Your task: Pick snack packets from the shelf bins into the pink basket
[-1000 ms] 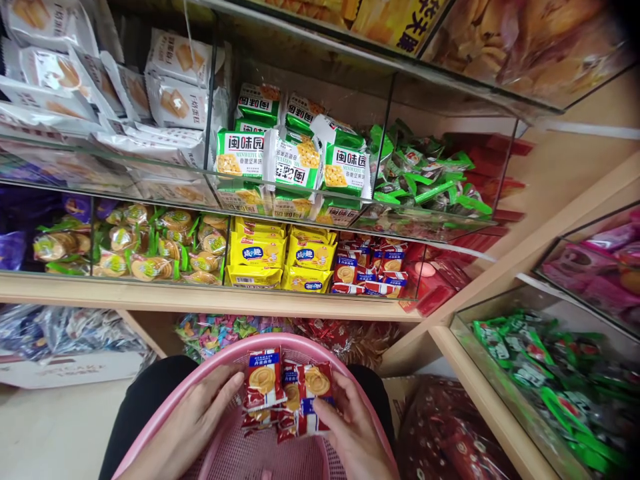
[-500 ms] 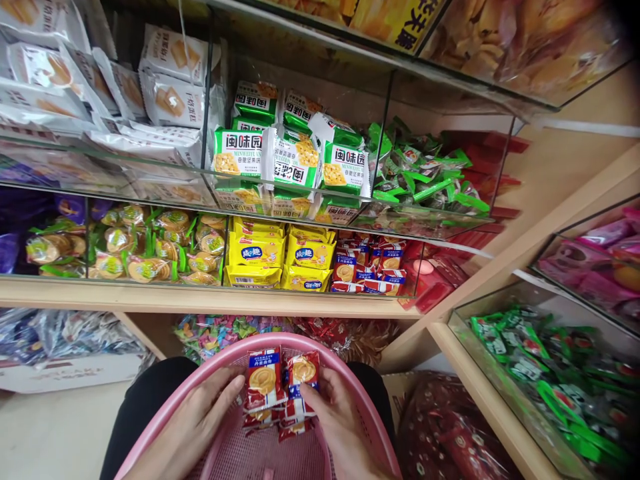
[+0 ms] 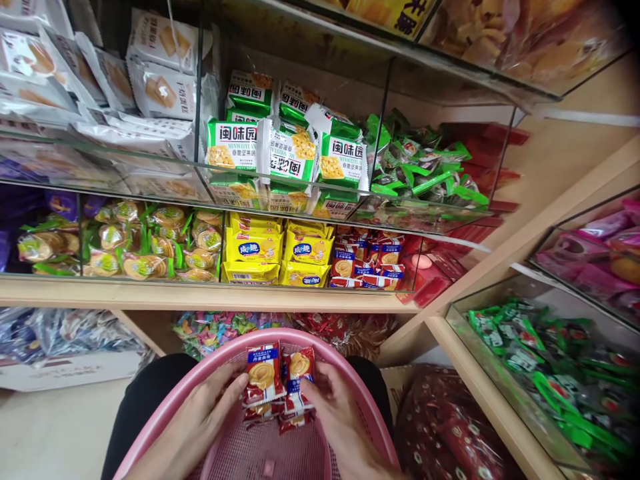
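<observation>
Several small red and blue cookie packets are bunched in two side-by-side stacks over the far part of a pink plastic basket. My left hand is closed against the left stack, thumb and fingertips at its edge. My right hand grips the right-hand cookie packet, its thumb lying across the front and its fingers along the right side. The basket rests between my legs, and its mesh bottom shows below the packets.
Ahead, a shelf with glass dividers holds yellow biscuit packs, matching red and blue packets, and green and white cracker packs. A wooden side shelf with green-wrapped sweets stands at right, above a dark red bag.
The view has shifted slightly, so the shelves sit a little further left and the basket a little higher. Both hands keep nearly the same place on the cookie packets.
</observation>
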`<action>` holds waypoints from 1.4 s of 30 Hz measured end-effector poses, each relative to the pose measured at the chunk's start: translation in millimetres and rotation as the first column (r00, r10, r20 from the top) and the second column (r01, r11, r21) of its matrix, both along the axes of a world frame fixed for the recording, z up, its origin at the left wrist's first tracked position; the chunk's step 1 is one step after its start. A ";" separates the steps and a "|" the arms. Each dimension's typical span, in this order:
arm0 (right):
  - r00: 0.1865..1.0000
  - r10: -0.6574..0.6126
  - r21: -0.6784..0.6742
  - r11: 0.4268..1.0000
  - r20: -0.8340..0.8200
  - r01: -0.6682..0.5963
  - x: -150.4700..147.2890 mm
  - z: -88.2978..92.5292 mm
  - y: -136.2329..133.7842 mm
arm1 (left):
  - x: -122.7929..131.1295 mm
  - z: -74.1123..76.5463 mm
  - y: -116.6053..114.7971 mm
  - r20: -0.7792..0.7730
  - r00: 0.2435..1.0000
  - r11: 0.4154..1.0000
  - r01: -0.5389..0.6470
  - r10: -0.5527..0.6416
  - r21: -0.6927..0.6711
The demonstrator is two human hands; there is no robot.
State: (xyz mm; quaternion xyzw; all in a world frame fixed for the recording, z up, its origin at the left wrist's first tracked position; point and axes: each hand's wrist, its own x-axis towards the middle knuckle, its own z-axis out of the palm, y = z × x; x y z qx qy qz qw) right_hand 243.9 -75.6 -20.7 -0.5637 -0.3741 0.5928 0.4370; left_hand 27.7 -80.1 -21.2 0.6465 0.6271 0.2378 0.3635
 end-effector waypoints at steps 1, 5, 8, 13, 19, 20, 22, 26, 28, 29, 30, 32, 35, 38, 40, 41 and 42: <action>1.000 0.007 -0.007 1.000 0.000 -0.007 0.6 1.4 -0.1 | -0.4 -1.4 0.0 -0.004 1.000 1.000 0.001 -0.001 0.002; 1.000 0.021 -0.007 1.000 -0.019 -0.021 9.3 6.8 -1.9 | -2.9 -8.5 -0.9 -0.015 1.000 1.000 -0.004 0.004 0.023; 0.998 0.053 0.059 0.997 -0.021 -0.052 22.9 11.2 -4.8 | -3.5 -8.4 -1.5 -0.017 1.000 0.999 -0.004 0.005 0.038; 1.000 0.029 0.150 0.988 -0.005 -0.028 44.5 22.4 -6.9 | -0.9 1.6 -2.1 -0.022 0.999 0.999 -0.029 0.029 0.033; 0.918 -0.128 -0.154 0.985 -0.376 0.074 41.8 24.8 -5.2 | -0.2 5.3 -4.1 -0.001 0.999 0.993 -0.047 0.047 0.106; 0.892 -0.172 -0.210 0.974 -0.417 0.090 40.4 22.5 -5.2 | -0.4 5.0 -4.2 0.000 0.999 0.992 -0.048 0.048 0.118; 0.863 -0.216 -0.274 0.957 -0.456 0.095 38.8 18.0 -5.8 | -1.0 3.9 -4.1 0.000 0.999 0.990 -0.051 0.051 0.135; 0.884 -0.097 -0.293 0.955 -0.457 -0.047 40.5 18.6 -8.6 | -1.6 0.4 -2.8 0.005 0.999 0.985 -0.043 0.043 0.164; 0.900 0.023 -0.242 0.960 -0.435 -0.141 43.5 25.0 -8.9 | -1.7 -1.5 -1.8 0.002 0.999 0.987 -0.034 0.034 0.158; 0.910 0.088 -0.200 0.963 -0.405 -0.182 45.4 29.1 -8.1 | -1.8 -2.2 -1.3 -0.003 1.000 0.989 -0.028 0.028 0.146; 0.923 0.142 -0.150 0.967 -0.357 -0.207 47.7 33.3 -6.4 | -1.9 -2.7 -1.0 -0.009 1.000 0.991 -0.019 0.020 0.130; 0.953 0.211 -0.055 0.972 -0.218 -0.227 52.8 40.5 -0.5 | -2.3 -2.5 -0.5 -0.018 1.000 0.995 -0.004 0.006 0.101; 0.965 0.261 0.043 0.965 -0.027 -0.260 59.6 45.5 11.1 | -2.6 -0.1 -0.3 -0.017 1.000 0.996 0.022 -0.020 0.092; 0.949 0.298 0.077 0.949 0.107 -0.307 60.9 45.1 18.2 | -2.2 1.9 0.0 -0.012 1.000 0.996 0.022 -0.021 0.090; 0.928 0.320 0.089 0.936 0.190 -0.341 58.0 44.4 19.0 | -1.7 1.4 0.5 -0.012 1.000 0.997 0.004 -0.003 0.081; 0.915 0.335 0.093 0.928 0.223 -0.362 55.8 44.3 18.7 | -1.6 0.7 0.8 -0.013 1.000 0.997 -0.001 0.002 0.076; 0.903 0.348 0.097 0.919 0.251 -0.382 53.3 44.3 18.4 | -1.5 -0.1 1.0 -0.012 1.000 0.997 -0.001 0.002 0.073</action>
